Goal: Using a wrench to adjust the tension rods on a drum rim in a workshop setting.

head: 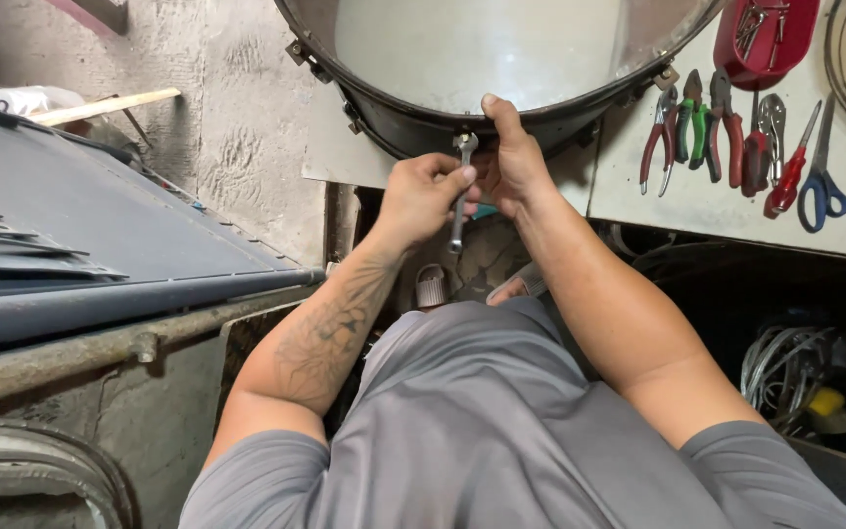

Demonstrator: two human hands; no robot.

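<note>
A large round metal drum (501, 44) lies on the desk (717, 211) just above your hands. Your right hand (513, 162) grips its rim, thumb over the edge. Your left hand (421, 196) is closed around a small wrench (460, 191) set on a rim bolt; tightening seems underway, and next calls for a steady turn.

Silver wrench (459, 201), dark drum (462, 122), red pliers (660, 137), green pliers (694, 122), blue scissors (820, 186), white desk (717, 211), grey shirt (482, 431).
</note>
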